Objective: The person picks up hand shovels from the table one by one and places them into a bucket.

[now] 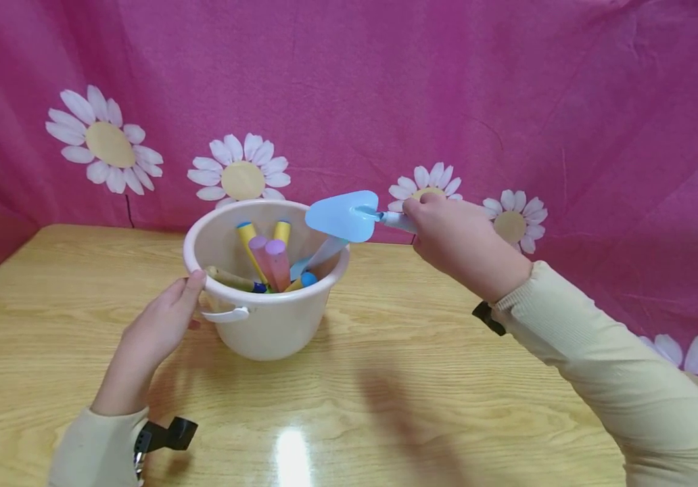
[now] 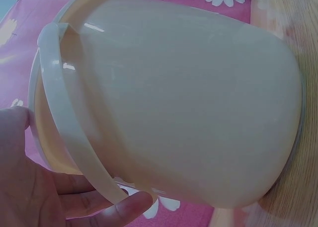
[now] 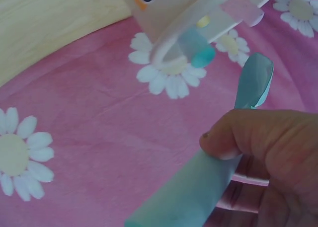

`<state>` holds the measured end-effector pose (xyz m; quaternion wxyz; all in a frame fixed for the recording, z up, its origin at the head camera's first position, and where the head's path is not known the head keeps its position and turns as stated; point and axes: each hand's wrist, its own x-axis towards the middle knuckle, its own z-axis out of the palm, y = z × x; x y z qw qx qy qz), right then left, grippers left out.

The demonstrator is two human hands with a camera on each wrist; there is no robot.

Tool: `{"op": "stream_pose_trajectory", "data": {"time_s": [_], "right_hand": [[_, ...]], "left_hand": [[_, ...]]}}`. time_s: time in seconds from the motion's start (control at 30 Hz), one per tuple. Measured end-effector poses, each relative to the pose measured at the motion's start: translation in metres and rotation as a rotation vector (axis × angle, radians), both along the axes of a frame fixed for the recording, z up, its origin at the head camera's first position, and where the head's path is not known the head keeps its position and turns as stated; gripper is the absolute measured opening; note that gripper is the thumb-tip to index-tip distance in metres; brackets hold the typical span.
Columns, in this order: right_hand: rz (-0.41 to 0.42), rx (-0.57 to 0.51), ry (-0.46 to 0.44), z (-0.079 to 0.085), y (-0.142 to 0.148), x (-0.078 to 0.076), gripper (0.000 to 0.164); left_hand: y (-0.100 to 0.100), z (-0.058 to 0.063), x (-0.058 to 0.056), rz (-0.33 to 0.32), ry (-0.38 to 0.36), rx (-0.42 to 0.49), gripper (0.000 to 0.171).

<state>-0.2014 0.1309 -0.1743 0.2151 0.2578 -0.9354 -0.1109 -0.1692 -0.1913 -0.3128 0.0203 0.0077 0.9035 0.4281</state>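
Note:
A cream plastic bucket stands upright on the table. My left hand holds its rim at the near left, thumb at the edge and fingers by the white bail handle. In my right hand, a light blue toy trowel is gripped by its pale handle. Its blade is level above the bucket's right rim, pointing left. Inside the bucket lean several coloured handles, among them yellow ones and pink ones with purple ends. Their lower parts are hidden.
The wooden table reaches back to a pink cloth printed with white daisies. A black strap device sits on the left wrist, and another black piece shows at the right wrist.

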Motion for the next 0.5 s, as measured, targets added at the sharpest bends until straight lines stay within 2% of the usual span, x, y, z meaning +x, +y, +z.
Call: {"op": "stream_pose_trajectory", "data": {"time_s": [0.2,0.4,0.5], "right_hand": [[0.027,0.108,-0.005,0.006,-0.025,-0.003,0.014],[-0.05,0.206,-0.043,0.011,-0.052,0.004,0.019],[-0.021,0.242,-0.06,0.015,-0.065,0.008,0.023]], "left_hand": [[-0.001,0.001,0.0,0.003,-0.001,-0.009,0.074],[-0.001,0.001,0.001,-0.004,0.013,-0.034,0.074],[-0.001,0.0,0.001,-0.001,0.007,-0.029,0.074]]}}
